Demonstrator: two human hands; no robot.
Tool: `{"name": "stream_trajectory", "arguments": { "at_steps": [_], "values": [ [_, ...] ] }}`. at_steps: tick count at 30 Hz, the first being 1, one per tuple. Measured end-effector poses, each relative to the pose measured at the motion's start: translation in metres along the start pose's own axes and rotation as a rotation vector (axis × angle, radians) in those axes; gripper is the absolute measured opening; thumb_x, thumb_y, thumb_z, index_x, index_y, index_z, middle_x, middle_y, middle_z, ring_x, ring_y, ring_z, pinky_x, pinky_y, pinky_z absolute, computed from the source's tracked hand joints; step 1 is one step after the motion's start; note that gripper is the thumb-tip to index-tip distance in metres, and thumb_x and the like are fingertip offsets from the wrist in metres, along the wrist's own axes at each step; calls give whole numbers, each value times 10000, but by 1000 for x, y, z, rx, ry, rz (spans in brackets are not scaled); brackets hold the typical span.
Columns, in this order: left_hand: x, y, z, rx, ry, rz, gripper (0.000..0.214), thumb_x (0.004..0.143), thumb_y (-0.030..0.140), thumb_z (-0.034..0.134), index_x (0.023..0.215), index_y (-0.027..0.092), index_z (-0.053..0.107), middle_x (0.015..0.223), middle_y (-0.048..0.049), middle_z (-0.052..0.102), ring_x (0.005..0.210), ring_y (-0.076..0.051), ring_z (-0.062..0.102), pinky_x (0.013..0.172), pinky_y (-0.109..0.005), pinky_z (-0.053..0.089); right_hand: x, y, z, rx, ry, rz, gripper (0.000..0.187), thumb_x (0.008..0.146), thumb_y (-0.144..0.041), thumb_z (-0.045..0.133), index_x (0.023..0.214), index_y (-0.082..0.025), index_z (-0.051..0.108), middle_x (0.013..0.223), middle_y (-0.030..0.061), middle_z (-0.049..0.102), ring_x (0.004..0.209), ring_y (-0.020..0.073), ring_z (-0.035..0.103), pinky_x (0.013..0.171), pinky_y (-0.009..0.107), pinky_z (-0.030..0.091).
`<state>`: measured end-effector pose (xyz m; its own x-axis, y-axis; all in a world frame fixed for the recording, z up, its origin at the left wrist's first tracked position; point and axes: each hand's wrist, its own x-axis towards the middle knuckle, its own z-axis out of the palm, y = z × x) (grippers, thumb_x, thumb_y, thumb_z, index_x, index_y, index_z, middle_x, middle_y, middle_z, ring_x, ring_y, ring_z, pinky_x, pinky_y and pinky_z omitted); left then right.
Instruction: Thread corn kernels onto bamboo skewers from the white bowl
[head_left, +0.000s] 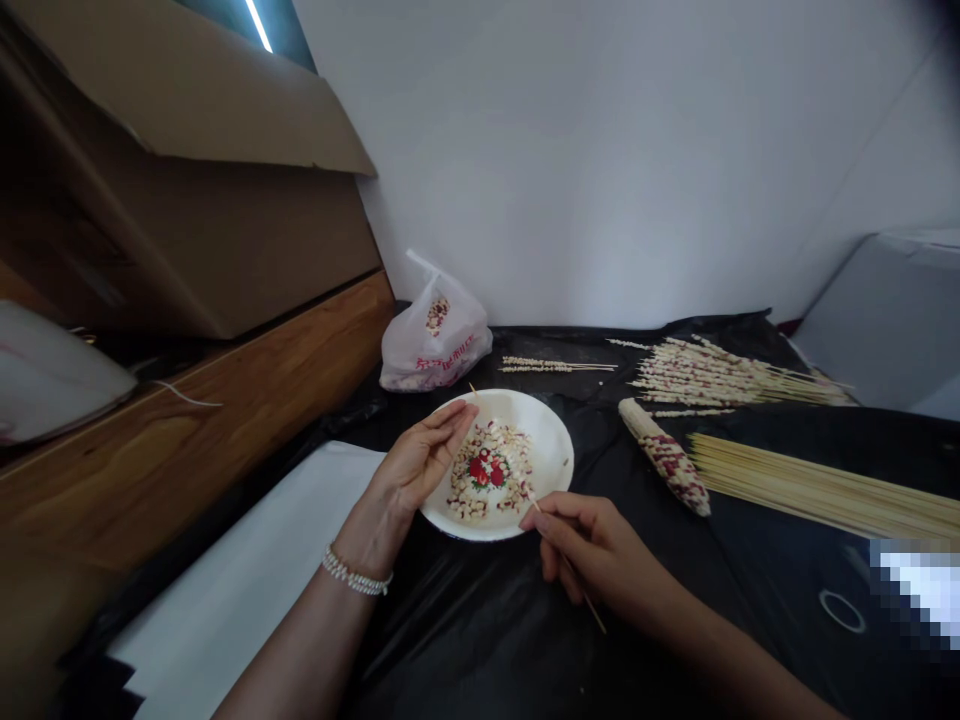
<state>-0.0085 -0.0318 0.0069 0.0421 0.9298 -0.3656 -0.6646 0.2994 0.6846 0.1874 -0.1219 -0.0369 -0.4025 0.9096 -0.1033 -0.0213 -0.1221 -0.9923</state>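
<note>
A white plate [551,430] with a red flower print holds several loose corn kernels [487,470]. My left hand [424,455] rests on the plate's left rim, fingers pressed together over the kernels; what they pinch is hidden. My right hand [592,550] sits at the plate's near right edge, pinched on a thin bamboo skewer [581,585] whose tip points into the kernels. A pearl bracelet [356,575] circles my left wrist.
A red-and-white corn cob [666,458] lies right of the plate. Bare skewers [817,490] lie beside it, and threaded skewers [720,378] pile up behind. A plastic bag [435,345] stands at the back by the wall. Cardboard box [187,200] and wooden ledge [225,420] bound the left.
</note>
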Motion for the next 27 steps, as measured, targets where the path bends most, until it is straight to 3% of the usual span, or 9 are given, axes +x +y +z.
{"name": "stream_trajectory", "arguments": {
  "at_steps": [3,6,11,18,27],
  "values": [
    [2,0,-1,-34,2,16,261,904,-43,392,1008,27,621,986,-185,701,851,-152,720,749,-178,588,0,2,0,6,-28,8,272,917,-397,509,906,-153,629,534,-41,582,330,34,435,351,163,241],
    [5,0,-3,-52,42,18,218,950,83,423,864,47,620,795,-127,702,651,-101,697,596,-127,573,-1,1,1,-9,-46,17,268,920,-392,505,912,-155,631,541,-38,590,331,38,440,351,163,252],
    [6,0,-8,33,-59,93,171,911,155,551,788,73,636,513,37,526,354,-4,455,324,-55,367,-3,-2,1,-19,-58,19,279,920,-399,506,911,-150,631,543,-40,585,336,39,447,349,158,257],
    [9,-1,-11,16,-61,114,191,885,9,514,961,79,675,799,-83,712,671,-87,690,625,-133,575,-3,-2,1,-16,-68,25,273,920,-387,503,903,-151,638,542,-37,587,338,38,448,349,155,260],
    [4,-1,-5,-30,-26,91,190,879,7,519,949,86,676,853,-107,721,717,-115,703,613,-149,581,-4,-2,4,-19,-96,59,260,906,-394,508,860,-161,616,532,-41,579,331,41,428,343,156,263]
  ]
}}
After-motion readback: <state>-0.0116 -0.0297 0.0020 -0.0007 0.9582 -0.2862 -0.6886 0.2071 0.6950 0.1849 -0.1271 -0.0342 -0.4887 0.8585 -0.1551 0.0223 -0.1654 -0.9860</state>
